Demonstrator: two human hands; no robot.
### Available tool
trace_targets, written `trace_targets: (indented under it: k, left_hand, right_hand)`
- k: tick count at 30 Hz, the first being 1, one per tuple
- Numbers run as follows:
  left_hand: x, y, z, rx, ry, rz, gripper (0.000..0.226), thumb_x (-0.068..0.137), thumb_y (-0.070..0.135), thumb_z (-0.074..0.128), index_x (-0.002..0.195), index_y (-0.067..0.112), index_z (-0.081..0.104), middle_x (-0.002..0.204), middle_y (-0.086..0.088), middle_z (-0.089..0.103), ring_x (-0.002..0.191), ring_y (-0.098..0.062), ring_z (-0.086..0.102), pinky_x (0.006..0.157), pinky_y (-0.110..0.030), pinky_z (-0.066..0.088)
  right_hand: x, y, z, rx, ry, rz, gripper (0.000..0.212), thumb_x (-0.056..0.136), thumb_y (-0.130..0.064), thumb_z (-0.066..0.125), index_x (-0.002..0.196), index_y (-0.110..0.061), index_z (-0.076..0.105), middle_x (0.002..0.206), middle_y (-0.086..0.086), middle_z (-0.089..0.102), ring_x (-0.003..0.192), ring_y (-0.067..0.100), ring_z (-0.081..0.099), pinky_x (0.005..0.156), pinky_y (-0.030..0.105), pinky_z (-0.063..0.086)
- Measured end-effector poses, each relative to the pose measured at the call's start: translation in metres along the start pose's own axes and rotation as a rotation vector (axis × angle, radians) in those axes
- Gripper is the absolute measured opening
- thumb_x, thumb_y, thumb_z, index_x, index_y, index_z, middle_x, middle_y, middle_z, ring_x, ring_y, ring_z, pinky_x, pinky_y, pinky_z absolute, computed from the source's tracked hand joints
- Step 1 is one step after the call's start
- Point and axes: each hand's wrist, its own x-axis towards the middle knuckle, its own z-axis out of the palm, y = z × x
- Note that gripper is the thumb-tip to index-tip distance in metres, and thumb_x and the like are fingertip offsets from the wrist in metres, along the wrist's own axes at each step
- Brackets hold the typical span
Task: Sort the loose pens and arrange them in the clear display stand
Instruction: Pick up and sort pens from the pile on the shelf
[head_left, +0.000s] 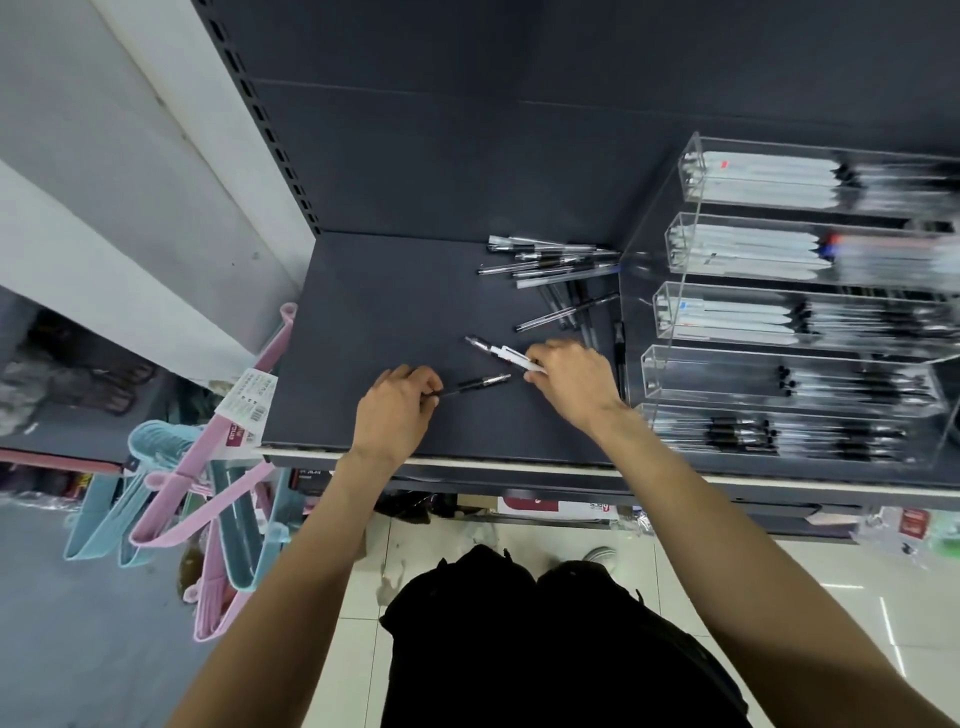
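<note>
Dark grey shelf, with a black pen pinched at its near end by the left hand and a white pen pinched by the curled fingers of the right hand, both low over the shelf and near each other. Loose pens heaped toward the back, just beside the clear display stand on the right, its stepped compartments already partly filled. Best, judging from this, to match each pen to the compartment of like pens before lifting, to keep black and white kinds apart, to turn the tips one way, and to lower each lengthwise into its slot without nudging the stand. Pink and blue hangers at the shelf's left edge, under a white tag with a barcode; print too small to read. Below the shelf, a red and white box with lettering, blurred beyond reading.
</note>
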Motion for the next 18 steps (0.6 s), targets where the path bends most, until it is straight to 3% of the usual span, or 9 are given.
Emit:
trace_targets:
  k: [2,6,8,12,18]
  left_hand:
    - [0.003,0.006,0.0,-0.152,0.006,-0.07,0.02,0.092,0.01,0.057,0.11,0.014,0.064,0.099,-0.004,0.062,0.088,-0.021,0.061,0.079,-0.037,0.053]
    - [0.001,0.048,-0.019,-1.038,-0.098,-0.329,0.022,0.096,0.01,0.051,0.116,0.012,0.06,0.104,-0.005,0.06,0.095,-0.016,0.063,0.079,-0.027,0.057]
    - [-0.003,0.068,-0.025,-1.272,-0.138,-0.329,0.023,0.096,0.009,0.051,0.118,0.006,0.057,0.111,-0.006,0.063,0.102,-0.017,0.065,0.081,-0.03,0.057]
    - [-0.009,0.089,-0.027,-1.329,-0.158,-0.256,0.025,0.095,0.008,0.051,0.119,0.012,0.055,0.112,-0.002,0.067,0.099,-0.015,0.067,0.08,-0.029,0.056]
    - [-0.009,0.094,-0.029,-1.317,-0.263,-0.186,0.036,0.096,0.007,0.05,0.127,0.025,0.053,0.12,0.006,0.066,0.11,-0.016,0.063,0.084,-0.028,0.054]
  right_hand:
    - [-0.006,0.0,-0.003,0.19,0.057,0.096,0.017,0.09,-0.029,0.06,0.098,-0.014,0.064,0.091,0.004,0.067,0.088,0.025,0.062,0.075,0.034,0.048]
    - [-0.022,-0.013,-0.023,1.026,0.025,0.242,0.015,0.087,-0.016,0.067,0.089,-0.001,0.065,0.075,0.002,0.065,0.072,0.011,0.06,0.07,0.026,0.054]
    - [-0.031,-0.019,-0.033,1.269,-0.054,0.212,0.008,0.087,-0.011,0.065,0.093,-0.005,0.067,0.078,0.001,0.067,0.075,0.009,0.064,0.068,0.022,0.055]
    - [-0.04,-0.023,-0.043,1.346,-0.109,0.173,0.011,0.086,-0.01,0.067,0.096,-0.011,0.068,0.08,-0.002,0.071,0.078,0.01,0.069,0.068,0.022,0.055]
    - [-0.043,-0.016,-0.048,1.333,-0.079,0.208,0.014,0.079,-0.008,0.072,0.093,-0.009,0.071,0.081,0.003,0.069,0.075,0.01,0.069,0.069,0.026,0.058]
